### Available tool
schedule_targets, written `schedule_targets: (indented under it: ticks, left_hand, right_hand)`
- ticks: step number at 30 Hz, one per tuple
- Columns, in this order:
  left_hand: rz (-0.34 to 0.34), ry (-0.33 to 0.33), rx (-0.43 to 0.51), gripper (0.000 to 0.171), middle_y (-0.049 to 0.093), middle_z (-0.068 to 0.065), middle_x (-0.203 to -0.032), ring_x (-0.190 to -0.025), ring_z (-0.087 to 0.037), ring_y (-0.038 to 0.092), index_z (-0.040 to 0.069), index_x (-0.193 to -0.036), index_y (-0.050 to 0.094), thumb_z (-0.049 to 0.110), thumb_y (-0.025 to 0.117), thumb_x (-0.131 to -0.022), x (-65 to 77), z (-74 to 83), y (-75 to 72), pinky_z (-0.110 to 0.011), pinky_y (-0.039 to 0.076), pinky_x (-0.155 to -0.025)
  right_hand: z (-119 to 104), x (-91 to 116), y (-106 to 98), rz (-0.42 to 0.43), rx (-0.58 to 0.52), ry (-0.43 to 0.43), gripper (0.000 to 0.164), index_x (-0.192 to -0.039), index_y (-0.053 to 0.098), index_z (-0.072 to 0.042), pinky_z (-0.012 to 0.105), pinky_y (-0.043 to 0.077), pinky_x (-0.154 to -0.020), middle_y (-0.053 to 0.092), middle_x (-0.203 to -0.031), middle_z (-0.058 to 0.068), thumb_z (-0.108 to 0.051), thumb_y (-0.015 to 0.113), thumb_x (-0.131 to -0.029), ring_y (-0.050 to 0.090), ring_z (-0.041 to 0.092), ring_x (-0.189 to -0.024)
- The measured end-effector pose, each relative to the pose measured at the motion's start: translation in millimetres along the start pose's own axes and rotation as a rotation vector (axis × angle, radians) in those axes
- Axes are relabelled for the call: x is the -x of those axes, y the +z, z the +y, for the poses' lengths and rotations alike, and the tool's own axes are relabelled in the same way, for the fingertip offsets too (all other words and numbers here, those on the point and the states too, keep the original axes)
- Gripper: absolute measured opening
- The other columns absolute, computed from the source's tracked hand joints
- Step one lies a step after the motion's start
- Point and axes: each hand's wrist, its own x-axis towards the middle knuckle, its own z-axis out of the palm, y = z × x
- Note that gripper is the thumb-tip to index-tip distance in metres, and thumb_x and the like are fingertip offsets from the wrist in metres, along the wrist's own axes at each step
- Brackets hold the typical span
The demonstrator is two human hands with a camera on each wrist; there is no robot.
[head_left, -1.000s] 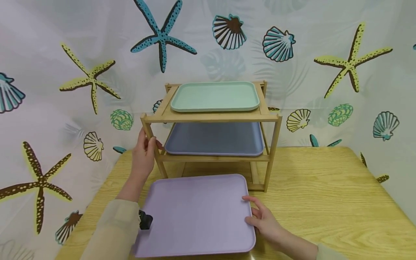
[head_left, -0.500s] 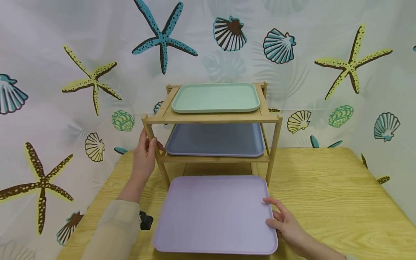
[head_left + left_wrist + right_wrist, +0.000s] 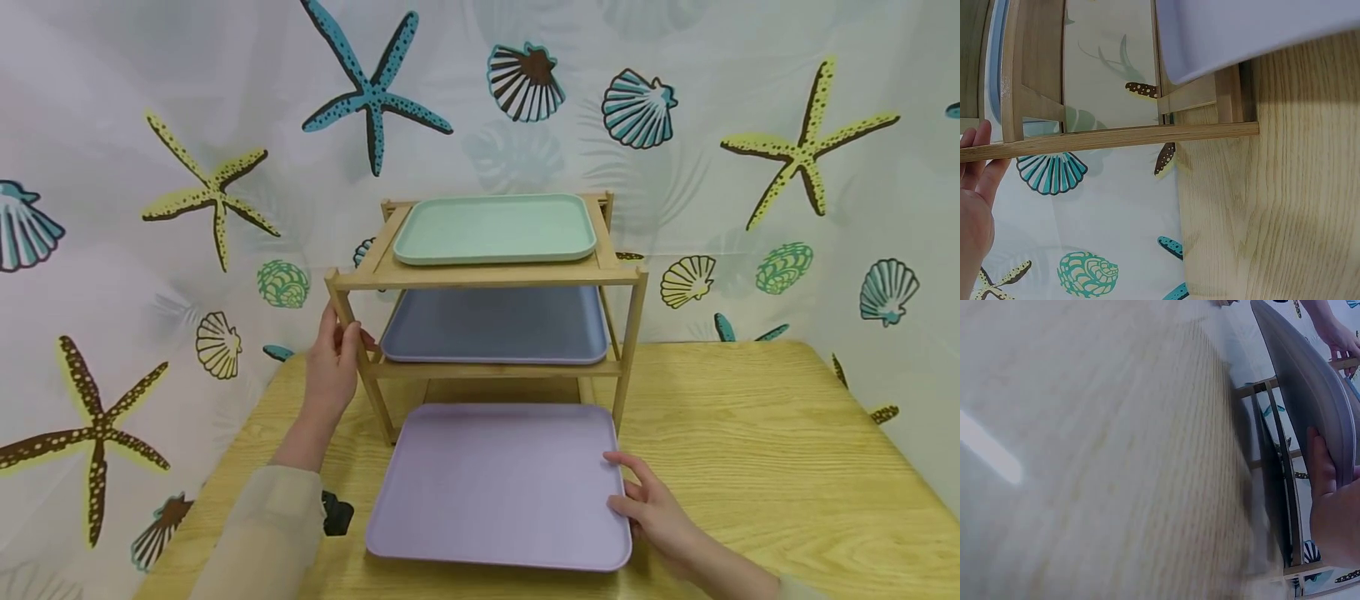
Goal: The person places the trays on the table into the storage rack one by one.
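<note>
A lilac rectangular tray [image 3: 498,492] is held in front of a three-tier wooden rack [image 3: 487,277], its far edge at the lowest level. My right hand [image 3: 651,507] pinches its right edge, thumb on top and fingers beneath; in the right wrist view, the tray's underside [image 3: 1300,375] shows raised off the table. My left hand [image 3: 330,371] grips the rack's front left post, and its fingers wrap that post [image 3: 1116,139] in the left wrist view. A mint green tray [image 3: 495,229] lies on the top tier, a blue-grey tray [image 3: 495,325] on the middle one.
The rack stands on a wood-grain table [image 3: 750,450], which extends to its right. Behind and on both sides hangs a white cloth [image 3: 697,192] printed with starfish and shells. A small black device [image 3: 337,514] sits at the left sleeve.
The right hand has shifted the lilac tray rightward, squaring it with the rack, and then slightly forward toward the lowest level. The left hand has stayed on the post.
</note>
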Motion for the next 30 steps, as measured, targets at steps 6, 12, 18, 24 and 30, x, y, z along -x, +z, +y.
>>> schedule_targets:
  ticks: [6, 12, 18, 24, 30]
  left_hand:
    - [0.003, -0.019, -0.021, 0.04, 0.064, -0.014, -0.085, -0.08, -0.028, 0.067, 0.017, -0.145, 0.037, 0.025, 0.04, -0.106, 0.8, -0.2, 0.2, -0.029, 0.048, -0.073]
    - [0.001, -0.021, -0.021, 0.041, 0.064, -0.015, -0.084, -0.08, -0.03, 0.068, 0.019, -0.147, 0.035, 0.026, 0.039, -0.106, 0.4, 0.5, 0.4, -0.037, 0.05, -0.074]
    - [0.006, -0.025, -0.014, 0.041, 0.064, -0.014, -0.084, -0.08, -0.031, 0.068, 0.02, -0.147, 0.036, 0.026, 0.039, -0.106, 0.3, 1.0, 0.7, -0.022, 0.046, -0.071]
    - [0.007, -0.032, -0.024, 0.04, 0.064, -0.014, -0.084, -0.081, -0.033, 0.066, 0.02, -0.146, 0.037, 0.026, 0.039, -0.106, 0.1, 1.3, 1.3, -0.033, 0.048, -0.074]
    - [0.006, -0.039, -0.018, 0.04, 0.064, -0.014, -0.084, -0.082, -0.038, 0.064, 0.02, -0.145, 0.036, 0.026, 0.038, -0.106, -0.4, -0.4, 1.7, -0.044, 0.049, -0.077]
  right_hand:
    - [6.1, -17.8, 0.9, 0.036, -0.003, 0.026, 0.059, -0.146, 0.023, -0.002, 0.038, 0.052, -0.074, 0.056, -0.124, 0.023, 0.003, 0.051, -0.094, 0.063, 0.022, -0.092]
    - [12.1, -33.9, 2.0, 0.05, -0.014, 0.059, 0.056, -0.146, 0.023, -0.003, 0.042, 0.052, -0.077, 0.043, -0.138, 0.032, 0.004, 0.047, -0.096, 0.061, 0.024, -0.098]
    - [13.2, -47.3, 6.2, 0.123, -0.02, 0.045, 0.05, -0.143, 0.031, -0.001, 0.041, 0.052, -0.076, 0.044, -0.137, 0.032, 0.006, 0.047, -0.096, 0.061, 0.025, -0.098]
    - [14.9, -60.2, 10.6, 0.197, -0.024, 0.016, 0.046, -0.14, 0.035, 0.001, 0.039, 0.052, -0.075, 0.05, -0.13, 0.031, 0.006, 0.048, -0.096, 0.061, 0.024, -0.096]
    - [17.9, -68.6, 15.9, 0.259, 0.002, -0.015, 0.043, -0.137, 0.039, 0.003, 0.039, 0.053, -0.07, 0.058, -0.115, 0.028, 0.007, 0.049, -0.096, 0.062, 0.025, -0.09]
